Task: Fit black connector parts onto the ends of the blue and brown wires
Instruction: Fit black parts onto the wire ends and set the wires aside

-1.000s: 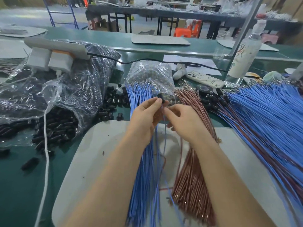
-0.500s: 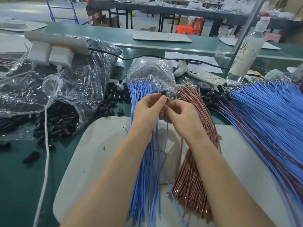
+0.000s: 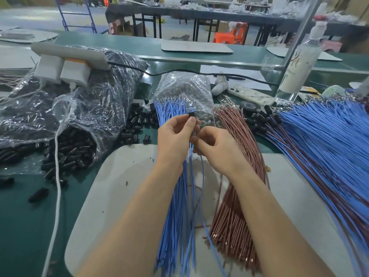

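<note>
Left hand (image 3: 175, 136): thumb and fingertips pinch one black connector (image 3: 192, 115), raised at its fingertips. Right hand (image 3: 217, 150): fingers curled, touching the left, pinching a blue wire (image 3: 202, 176) just under the connector. The wire's tail hangs slack below both hands. Whether its tip is seated yet is hidden by the fingers.

Blue bundle (image 3: 171, 216) lies under the left wrist and brown bundle (image 3: 235, 196) under the right, both on the mat (image 3: 119, 196). Loose connectors (image 3: 137, 124) sit just left of the left hand, with the bag (image 3: 79, 108) further left.

Handling, as judged:
- Connector: tiny, light, hard, likely slick. Pinch its sides and keep the open end clear.
- Wire: thin and limp, so it will buckle if pushed from far back. Grip close behind the metal tip.
- Tips look bendable, so feed straight.
</note>
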{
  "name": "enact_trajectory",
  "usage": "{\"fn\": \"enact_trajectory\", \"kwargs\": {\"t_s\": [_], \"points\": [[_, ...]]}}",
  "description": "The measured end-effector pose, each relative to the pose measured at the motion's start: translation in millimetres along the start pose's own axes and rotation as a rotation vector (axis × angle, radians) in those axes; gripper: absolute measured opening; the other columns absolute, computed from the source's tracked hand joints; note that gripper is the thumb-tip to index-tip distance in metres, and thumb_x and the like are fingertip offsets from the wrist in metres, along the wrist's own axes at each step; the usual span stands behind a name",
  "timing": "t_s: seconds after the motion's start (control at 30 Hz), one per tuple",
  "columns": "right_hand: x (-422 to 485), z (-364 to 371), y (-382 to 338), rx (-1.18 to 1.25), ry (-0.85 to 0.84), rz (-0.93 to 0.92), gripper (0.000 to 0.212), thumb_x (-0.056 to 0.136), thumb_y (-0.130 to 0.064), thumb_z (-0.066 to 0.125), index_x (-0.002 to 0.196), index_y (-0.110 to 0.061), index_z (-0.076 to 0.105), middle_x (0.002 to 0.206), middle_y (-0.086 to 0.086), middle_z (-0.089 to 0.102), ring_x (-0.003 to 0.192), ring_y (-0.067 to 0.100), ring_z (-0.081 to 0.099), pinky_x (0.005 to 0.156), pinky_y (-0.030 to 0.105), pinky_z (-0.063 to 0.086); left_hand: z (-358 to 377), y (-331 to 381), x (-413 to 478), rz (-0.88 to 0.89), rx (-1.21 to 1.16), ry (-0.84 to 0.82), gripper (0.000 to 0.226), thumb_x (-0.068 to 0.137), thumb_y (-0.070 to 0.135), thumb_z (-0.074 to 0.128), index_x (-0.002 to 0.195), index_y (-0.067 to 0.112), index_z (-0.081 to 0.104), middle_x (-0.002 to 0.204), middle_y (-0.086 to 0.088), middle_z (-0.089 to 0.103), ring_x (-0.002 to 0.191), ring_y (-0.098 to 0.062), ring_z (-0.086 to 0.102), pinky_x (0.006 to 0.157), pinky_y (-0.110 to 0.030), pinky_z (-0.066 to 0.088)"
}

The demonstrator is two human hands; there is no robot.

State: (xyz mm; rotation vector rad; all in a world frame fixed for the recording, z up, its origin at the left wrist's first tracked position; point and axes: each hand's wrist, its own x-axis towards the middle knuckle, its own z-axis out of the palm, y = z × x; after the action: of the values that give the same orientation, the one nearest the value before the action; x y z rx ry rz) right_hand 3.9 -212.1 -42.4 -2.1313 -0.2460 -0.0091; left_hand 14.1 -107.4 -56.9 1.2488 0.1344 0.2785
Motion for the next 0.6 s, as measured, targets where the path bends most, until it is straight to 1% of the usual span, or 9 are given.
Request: {"fn": "enact_trajectory", "kwargs": {"t_s": [0.17,0.23,0.3,0.33,0.37,0.4,0.47,0.53,0.6], "points": [[2,6,3,0.002,-0.024,-0.006,0.019,0.093,-0.021,0.057,0.093,-0.004,0.067,0.089,0.012,0.069,0.071,0.012,0.054,0.069,0.025,0.044,0,1,0,0.009,-0.007,0.03,0.007,0.091,0.006,0.059,0.096,0.01,0.063,0.077,-0.002,0.069,0.067,-0.004,0.063,0.062,-0.019,0.051],[2,5,4,0.007,-0.006,-0.005,0.026,0.093,-0.029,0.057,0.087,-0.007,0.068,0.083,0.01,0.069,0.067,0.015,0.056,0.067,0.026,0.045,-2,4,0,0.035,-0.035,0.021,0.012,0.093,0.008,0.056,0.096,0.018,0.062,0.073,0.003,0.07,0.066,-0.003,0.063,0.061,-0.017,0.051],[4,-2,9,-0.148,0.108,0.016,0.033,0.094,-0.041,0.054,0.081,-0.013,0.064,0.075,0.002,0.067,0.063,0.013,0.056,0.058,0.024,0.043,-5,8,1,0.051,-0.051,0.029,0.017,0.096,0.011,0.052,0.098,0.024,0.062,0.069,0.006,0.069,0.062,-0.001,0.061,0.06,-0.015,0.05],[5,-7,12,-0.285,0.171,0.049,0.031,0.093,-0.045,0.053,0.083,-0.017,0.062,0.076,-0.003,0.065,0.065,0.01,0.056,0.056,0.022,0.04,-6,9,2,0.049,-0.054,0.042,0.018,0.097,0.012,0.051,0.099,0.025,0.063,0.067,0.008,0.069,0.06,-0.001,0.06,0.059,-0.015,0.05],[5,-12,15,-0.424,0.201,0.106,0.029,0.093,-0.047,0.053,0.09,-0.02,0.061,0.083,-0.004,0.064,0.071,0.011,0.056,0.059,0.022,0.04,-8,9,2,0.042,-0.055,0.055,0.02,0.097,0.013,0.05,0.099,0.026,0.064,0.066,0.009,0.068,0.059,-0.001,0.059,0.058,-0.014,0.049],[6,-14,18,-0.547,0.189,0.177,0.03,0.092,-0.047,0.055,0.099,-0.019,0.06,0.093,-0.002,0.064,0.081,0.015,0.057,0.065,0.025,0.041,-8,9,2,0.033,-0.053,0.065,0.02,0.097,0.013,0.05,0.098,0.026,0.065,0.065,0.01,0.068,0.057,-0.001,0.058,0.057,-0.014,0.048],[9,-12,23,-0.691,0.112,0.26,0.033,0.091,-0.042,0.058,0.112,-0.017,0.055,0.109,0.004,0.062,0.1,0.025,0.057,0.077,0.031,0.041,-8,8,2,0.02,-0.037,0.07,0.02,0.097,0.014,0.05,0.097,0.026,0.066,0.064,0.011,0.067,0.057,0.0,0.057,0.057,-0.014,0.048],[10,-4,23,-0.699,0.098,0.265,0.029,0.093,-0.032,0.056,0.117,-0.016,0.052,0.116,0.006,0.058,0.107,0.027,0.055,0.076,0.031,0.037,-7,8,2,-0.002,-0.026,0.057,0.019,0.097,0.015,0.05,0.096,0.027,0.066,0.064,0.012,0.067,0.058,-0.001,0.057,0.058,-0.015,0.048],[12,0,22,-0.655,0.133,0.272,0.026,0.095,-0.019,0.053,0.12,-0.014,0.051,0.119,0.008,0.058,0.108,0.028,0.055,0.074,0.03,0.034,-7,7,1,-0.021,-0.016,0.04,0.016,0.096,0.016,0.053,0.097,0.026,0.065,0.065,0.011,0.067,0.059,-0.001,0.058,0.058,-0.015,0.048]]}}
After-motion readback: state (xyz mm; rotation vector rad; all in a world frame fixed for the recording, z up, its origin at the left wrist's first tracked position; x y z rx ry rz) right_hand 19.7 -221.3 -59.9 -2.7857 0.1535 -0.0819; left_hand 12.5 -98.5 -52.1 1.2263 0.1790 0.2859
